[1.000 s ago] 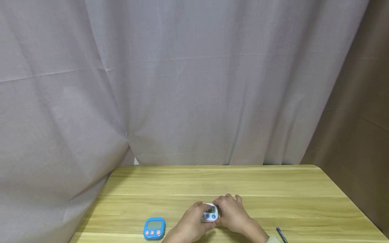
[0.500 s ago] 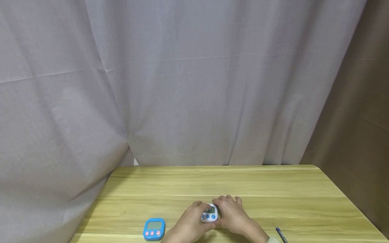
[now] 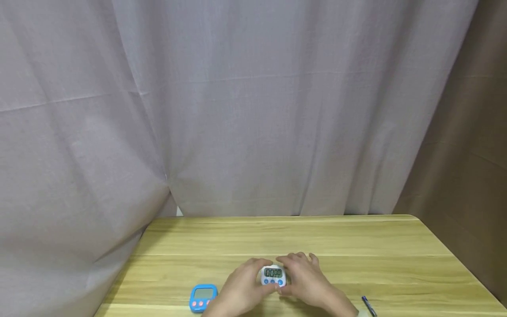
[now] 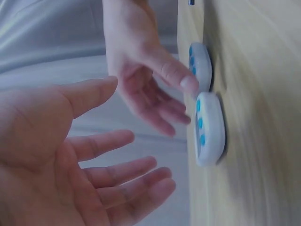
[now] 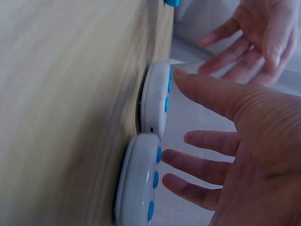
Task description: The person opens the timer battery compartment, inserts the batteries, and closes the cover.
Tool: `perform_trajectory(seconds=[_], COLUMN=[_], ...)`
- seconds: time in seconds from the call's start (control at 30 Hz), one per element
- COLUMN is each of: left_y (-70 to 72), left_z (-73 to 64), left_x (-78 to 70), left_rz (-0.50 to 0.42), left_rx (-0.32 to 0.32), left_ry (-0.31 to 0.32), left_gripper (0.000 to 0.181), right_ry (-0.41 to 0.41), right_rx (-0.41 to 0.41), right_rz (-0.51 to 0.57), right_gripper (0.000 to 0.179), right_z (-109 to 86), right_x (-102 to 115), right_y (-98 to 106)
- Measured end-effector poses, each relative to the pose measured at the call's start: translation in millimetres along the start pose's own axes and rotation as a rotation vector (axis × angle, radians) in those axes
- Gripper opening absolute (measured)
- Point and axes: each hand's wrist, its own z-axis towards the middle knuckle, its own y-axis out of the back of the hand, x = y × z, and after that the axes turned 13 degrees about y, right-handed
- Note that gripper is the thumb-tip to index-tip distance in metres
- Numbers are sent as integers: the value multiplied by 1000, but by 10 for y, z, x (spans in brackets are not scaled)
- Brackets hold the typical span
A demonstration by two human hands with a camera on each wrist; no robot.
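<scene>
A white kitchen timer [image 3: 273,276] with blue buttons lies on the table, its display reading 00:00. My left hand [image 3: 243,284] is spread at its left side, apart from it in the left wrist view [image 4: 209,129]. At its right is my right hand [image 3: 306,279], fingers spread and thumb tip close to the timer; whether they touch I cannot tell. Both wrist views show a second white timer [image 5: 136,181] with blue buttons beside the first, under my right hand. That hand hides it in the head view.
A blue timer [image 3: 203,297] with pink buttons lies left of my left hand, partly behind that wrist. To the right, a pen [image 3: 369,306] lies near the bottom edge of the view. A grey curtain [image 3: 253,132] hangs behind the wooden table [image 3: 356,246].
My left fingers and thumb have come off the white timer's face and spread apart, baring its whole display. The left hand has shifted slightly left; the right hand has barely moved.
</scene>
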Motion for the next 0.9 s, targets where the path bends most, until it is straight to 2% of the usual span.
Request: perform_trajectory(seconds=[0.17,0.4,0.67,0.9], left_y=[97,270,437,505], left_z=[-26,-87,-153,-182], left_x=[89,308,554,685], left_rz=[17,60,154,226], left_rx=[-5,0,-37,-36], left_ry=[12,38,73,50], left_gripper=[60,65,71,75], right_ry=[-16,-3,53,89], right_rx=[-16,-10,-36,-49], right_rz=[48,97,72,55], right_gripper=[72,71,68,64], right_z=[-39,-52,-23,-13], right_x=[-46,-79,-41,13], right_y=[31,35,27,16])
